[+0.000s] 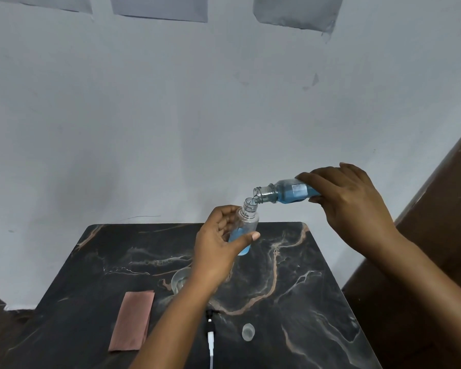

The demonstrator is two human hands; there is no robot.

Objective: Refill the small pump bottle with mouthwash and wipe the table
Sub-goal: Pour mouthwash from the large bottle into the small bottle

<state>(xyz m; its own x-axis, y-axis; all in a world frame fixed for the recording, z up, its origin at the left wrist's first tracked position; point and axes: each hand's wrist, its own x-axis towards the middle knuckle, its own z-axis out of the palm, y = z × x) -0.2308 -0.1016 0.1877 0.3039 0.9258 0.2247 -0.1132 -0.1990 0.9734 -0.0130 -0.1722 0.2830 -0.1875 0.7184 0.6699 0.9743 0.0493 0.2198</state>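
My left hand [218,243] grips a small clear bottle [246,222] with no pump on it, held above the dark marble table [104,257]. Blue liquid fills its lower part. My right hand [354,203] holds the mouthwash bottle [282,193] tipped nearly on its side, its open mouth touching the small bottle's neck. Blue mouthwash sits in the tipped bottle. The pump head [210,331] with its white tube lies on the table near me. A clear cap [248,332] rests to its right.
A folded pinkish-brown cloth [133,322] lies at the front left of the table. A clear glass dish [180,282] stands partly hidden behind my left forearm. A grey wall rises behind the table, and brown wood runs along the right side.
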